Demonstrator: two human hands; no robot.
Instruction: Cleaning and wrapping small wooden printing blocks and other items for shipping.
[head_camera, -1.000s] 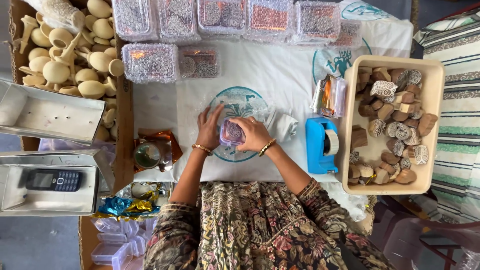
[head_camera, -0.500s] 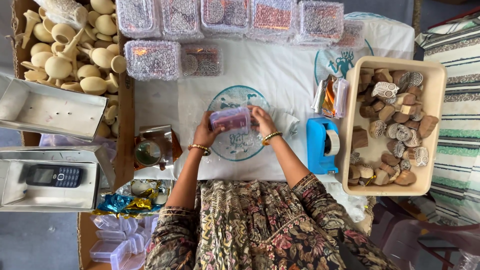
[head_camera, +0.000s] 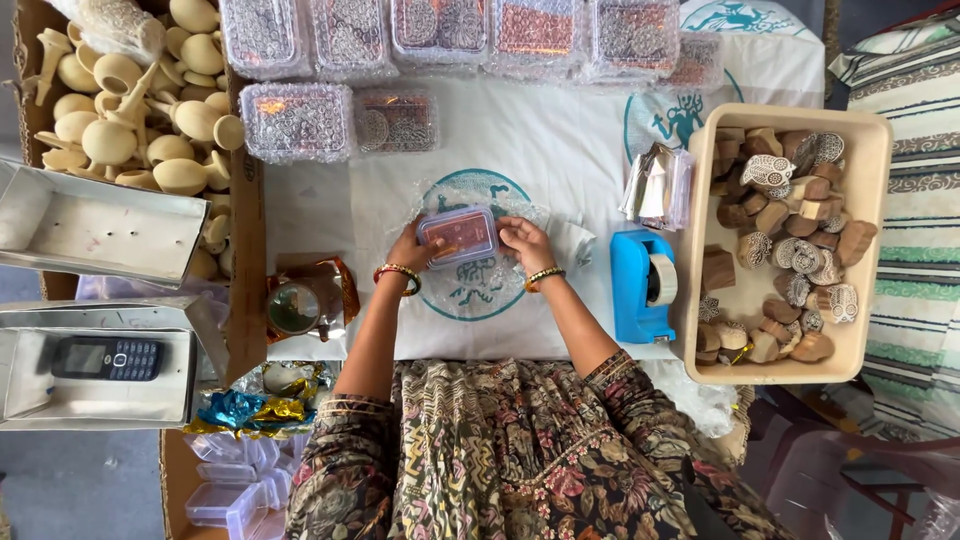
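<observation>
White printed cloth (head_camera: 560, 140) covers the table. Left hand (head_camera: 408, 250) and right hand (head_camera: 526, 242) both grip a closed clear plastic box (head_camera: 458, 234) on bubble wrap (head_camera: 470, 290), left of the blue tape dispenser (head_camera: 640, 285). Box not yet wrapped; finished wrapped boxes (head_camera: 300, 120) lie beyond

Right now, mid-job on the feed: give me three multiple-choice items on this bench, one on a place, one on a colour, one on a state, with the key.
1. Where does the tape dispenser stand?
A. Between the white cloth's middle and the beige tray
B. Inside the cardboard box
C. On the metal tray

2. What colour is it?
A. Red
B. Blue
C. Green

3. How is the small clear plastic box held?
A. By the left hand only
B. Lying untouched
C. Between left hand and right hand

Key: 1 A, it sits just left of the tray's wall; 2 B, its body is bright blue; 3 C, fingers meet both ends.
</observation>
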